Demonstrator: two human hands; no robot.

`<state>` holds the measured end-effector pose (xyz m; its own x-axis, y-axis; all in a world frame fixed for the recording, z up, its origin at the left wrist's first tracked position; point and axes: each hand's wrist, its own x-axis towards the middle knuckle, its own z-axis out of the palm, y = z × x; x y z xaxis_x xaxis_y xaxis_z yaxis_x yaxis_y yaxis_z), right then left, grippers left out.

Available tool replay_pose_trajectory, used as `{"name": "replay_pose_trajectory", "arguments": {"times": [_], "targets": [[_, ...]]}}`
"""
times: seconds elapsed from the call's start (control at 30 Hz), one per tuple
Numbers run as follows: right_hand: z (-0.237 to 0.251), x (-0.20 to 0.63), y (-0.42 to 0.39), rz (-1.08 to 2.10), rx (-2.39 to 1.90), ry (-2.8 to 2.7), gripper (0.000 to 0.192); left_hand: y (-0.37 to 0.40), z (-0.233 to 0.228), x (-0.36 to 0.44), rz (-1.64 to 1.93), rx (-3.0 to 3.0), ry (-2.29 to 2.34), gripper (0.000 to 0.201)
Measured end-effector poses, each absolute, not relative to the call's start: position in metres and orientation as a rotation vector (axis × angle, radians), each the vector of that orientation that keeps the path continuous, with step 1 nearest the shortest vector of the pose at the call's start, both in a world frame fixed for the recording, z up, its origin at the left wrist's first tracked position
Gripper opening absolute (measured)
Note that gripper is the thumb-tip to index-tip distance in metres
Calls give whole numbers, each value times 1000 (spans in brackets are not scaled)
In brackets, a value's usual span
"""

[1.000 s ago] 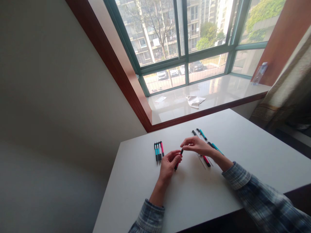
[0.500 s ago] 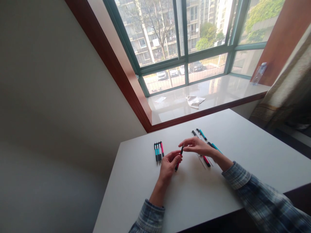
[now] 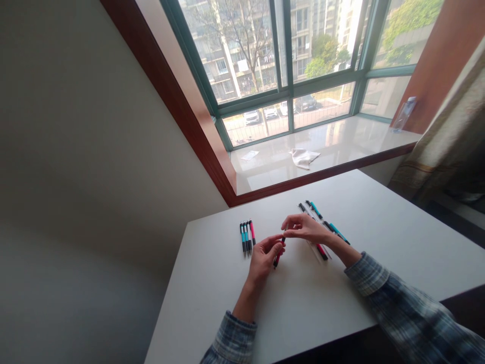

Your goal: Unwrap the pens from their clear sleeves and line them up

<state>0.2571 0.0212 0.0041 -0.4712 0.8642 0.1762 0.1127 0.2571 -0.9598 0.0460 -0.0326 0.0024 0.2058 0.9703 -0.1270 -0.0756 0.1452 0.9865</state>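
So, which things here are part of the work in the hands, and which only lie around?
In the work:
left hand
right hand
red and black pen, held by both
row of four pens
loose pens by the right wrist

Lying about:
white cloth
paper scrap
bottle on the sill

This looks like a room in a home, upstairs in an apartment block. A plain white table (image 3: pixel 341 303) stands against a deep bay window (image 3: pixel 288 65) with green frames, beyond the left hand (image 3: pixel 263 258), and through the glass are residential towers, trees and parked cars below. On the stone sill (image 3: pixel 341 146), well beyond the right hand (image 3: pixel 305 227), lie a crumpled cloth (image 3: pixel 303 157) and 1 plastic bottle (image 3: pixel 403 114). A curtain (image 3: pixel 447 146) hangs far right of that hand.
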Motion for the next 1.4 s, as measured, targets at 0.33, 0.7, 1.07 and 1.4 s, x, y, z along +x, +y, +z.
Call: {"name": "replay_pose_trajectory", "arguments": {"times": [0.33, 0.7, 1.07, 1.4], "targets": [[10, 256, 18, 1361, -795, -1754, 33, -30, -2, 42, 1008, 1118, 1023, 48], [11, 255, 17, 1390, -857, -1748, 36, -33, 2, 46, 1010, 1133, 1041, 47], [-5, 267, 33, 1477, -962, -1021, 44, -33, -7, 38, 1135, 857, 975, 48], [-11, 265, 33, 1563, -884, -1081, 40, -33, -3, 38, 1163, 768, 937, 51]]}}
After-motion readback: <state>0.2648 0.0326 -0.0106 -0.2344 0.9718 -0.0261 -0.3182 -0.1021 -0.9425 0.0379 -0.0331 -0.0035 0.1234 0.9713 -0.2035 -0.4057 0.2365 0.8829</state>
